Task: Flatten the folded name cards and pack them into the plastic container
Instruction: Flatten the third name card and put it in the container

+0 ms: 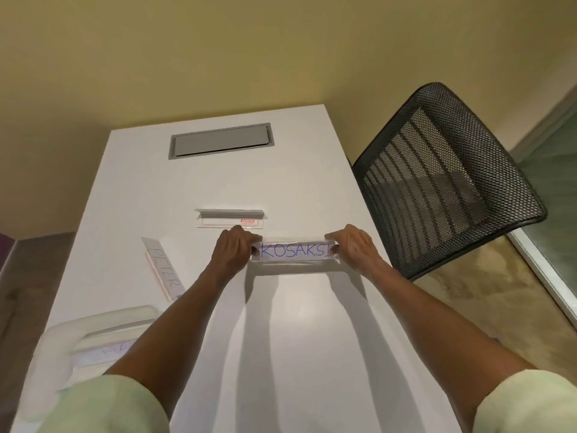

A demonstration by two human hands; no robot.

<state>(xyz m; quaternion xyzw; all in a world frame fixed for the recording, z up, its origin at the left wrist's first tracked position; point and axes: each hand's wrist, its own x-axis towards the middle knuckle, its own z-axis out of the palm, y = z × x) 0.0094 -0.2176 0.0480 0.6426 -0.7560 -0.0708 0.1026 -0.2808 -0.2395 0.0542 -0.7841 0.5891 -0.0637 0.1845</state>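
The name card marked KOSAKSI (pixel 295 250) is held over the middle of the white table (pixel 281 339), the left hand (pixel 232 250) pinching its left end and the right hand (pixel 351 246) its right end. It looks light, springy and slick in its clear sleeve, so gripping the short ends seems best for pressing the fold flat. The PETER card (pixel 164 270) and a blank-faced card (pixel 230 217) lie apart on the table, and the plastic container (pixel 62 345) sits at the near left corner.

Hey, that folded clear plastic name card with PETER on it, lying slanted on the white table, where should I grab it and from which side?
Probably by its two short ends, one hand each, as both hands hold the KOSAKSI card. The PETER card is a long, narrow tent lying diagonally, so come from above with the left hand at the far end and the right hand at the near end.
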